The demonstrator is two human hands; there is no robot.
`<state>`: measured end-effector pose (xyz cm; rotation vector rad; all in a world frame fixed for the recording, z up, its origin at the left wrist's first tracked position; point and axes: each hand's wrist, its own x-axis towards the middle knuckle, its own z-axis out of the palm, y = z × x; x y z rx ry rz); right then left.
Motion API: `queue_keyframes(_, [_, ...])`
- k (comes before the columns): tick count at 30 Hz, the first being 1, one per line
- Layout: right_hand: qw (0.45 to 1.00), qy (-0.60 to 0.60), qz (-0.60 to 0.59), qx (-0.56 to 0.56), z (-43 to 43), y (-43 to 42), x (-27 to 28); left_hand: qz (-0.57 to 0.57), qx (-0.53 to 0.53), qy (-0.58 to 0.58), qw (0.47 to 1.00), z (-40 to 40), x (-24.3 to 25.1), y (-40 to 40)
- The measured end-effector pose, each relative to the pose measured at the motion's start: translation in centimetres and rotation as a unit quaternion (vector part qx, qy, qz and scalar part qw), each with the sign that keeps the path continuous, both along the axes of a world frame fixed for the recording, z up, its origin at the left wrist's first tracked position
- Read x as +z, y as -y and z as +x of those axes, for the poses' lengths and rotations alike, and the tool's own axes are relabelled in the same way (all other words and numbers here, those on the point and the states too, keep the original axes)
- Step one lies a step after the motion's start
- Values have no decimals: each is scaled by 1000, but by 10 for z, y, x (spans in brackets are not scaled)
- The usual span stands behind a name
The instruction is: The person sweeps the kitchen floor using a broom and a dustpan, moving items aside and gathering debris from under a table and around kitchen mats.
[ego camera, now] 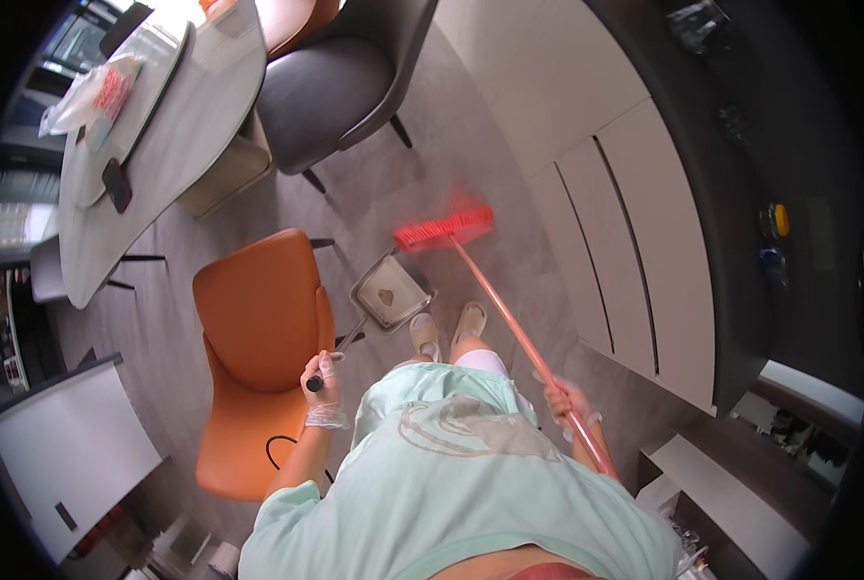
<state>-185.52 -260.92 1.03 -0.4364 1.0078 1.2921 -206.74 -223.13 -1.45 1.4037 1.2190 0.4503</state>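
Note:
My left hand [323, 388], in a clear disposable glove, grips the handle of a long-handled dustpan [383, 313]. The pan rests on the floor ahead of my feet, with a small brownish piece [386, 296] lying in it. My right hand [568, 407], gloved too, is closed around the reddish pole of a push-type broom [501, 308]. The broom's red bristle head [446, 226] is on or just above the floor, beyond and to the right of the pan. Motion blurs the bristles, so contact with the floor cannot be told.
An orange chair [258, 312] stands close by my left arm. Ahead are a dark grey chair [327, 94] and a glossy table [207, 101] bearing a phone [117, 185] and a plastic bag [95, 98]. Pale cabinets [620, 239] line the right side. Grey floor [504, 268] lies between.

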Motion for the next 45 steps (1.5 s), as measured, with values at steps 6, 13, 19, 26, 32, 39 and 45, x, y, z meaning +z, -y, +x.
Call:
queue_keyframes(6, [941,213,-150,216,38,7,99,-61,28,53,996,40,-2,-10])
queue_keyframes(13, [784,476,-129,377,267,-86,70,-88,52,2,995,80,4,2])
queue_keyframes(19, [872,399,86,270,490,-273,-88,-112,201,-47,972,136,20,19])
queue_keyframes(26, [961,112,223,120,588,-425,-219,-129,309,-8,942,178,19,42])
queue_keyframes(32, [944,207,132,219,541,-359,-226,-118,329,20,937,174,28,42])
queue_keyframes(39, [954,188,29,230,388,-140,-131,-136,287,-1,948,104,27,44])
queue_keyframes(45, [992,46,-42,106,149,29,-36,-108,145,-15,983,35,3,46])
